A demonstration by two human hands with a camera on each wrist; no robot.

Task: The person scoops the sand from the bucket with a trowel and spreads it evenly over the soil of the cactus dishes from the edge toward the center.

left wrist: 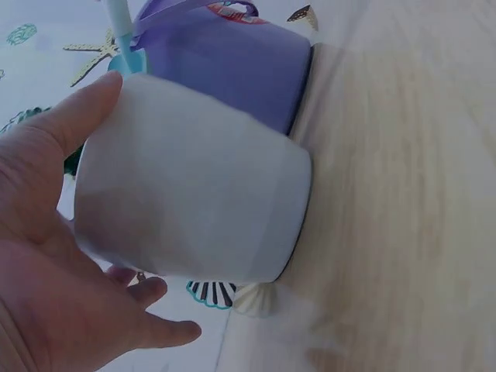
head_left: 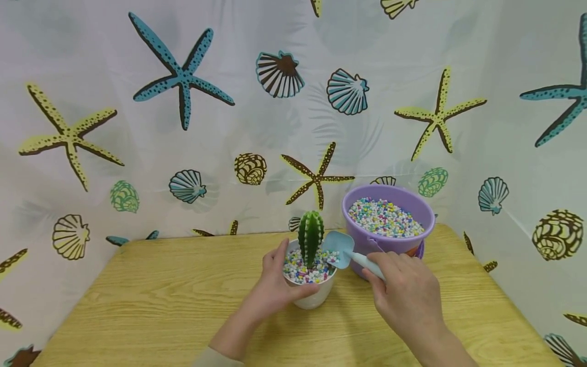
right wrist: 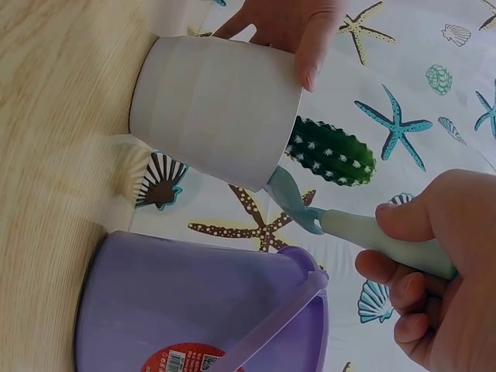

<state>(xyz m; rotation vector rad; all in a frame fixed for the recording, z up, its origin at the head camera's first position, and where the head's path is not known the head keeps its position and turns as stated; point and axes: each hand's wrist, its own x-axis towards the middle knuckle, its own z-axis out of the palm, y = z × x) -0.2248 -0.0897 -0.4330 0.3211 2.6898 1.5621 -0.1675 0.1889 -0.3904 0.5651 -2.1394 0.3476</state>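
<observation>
A white pot (head_left: 316, 296) stands on the table, filled near its rim with small multicoloured beads (head_left: 300, 272). From them rises a green cactus (head_left: 311, 234) with pale spiny dots. My left hand (head_left: 277, 288) holds the pot at its left side, thumb along the front rim and fingers behind. Gripped by its handle in my right hand (head_left: 410, 293) is a light blue toy shovel (head_left: 341, 247). The shovel's blade tilts down at the pot's right rim, with some beads by its tip. In the right wrist view, the blade (right wrist: 287, 194) meets the pot's rim.
Close behind and right of the pot is a purple bucket (head_left: 357, 239) holding many similar beads (head_left: 385, 218). Its handle (right wrist: 271, 322) hangs down over a red label (right wrist: 182, 358). A wood-grain table (head_left: 160, 306) meets a white curtain (head_left: 257, 127) printed with starfish and shells.
</observation>
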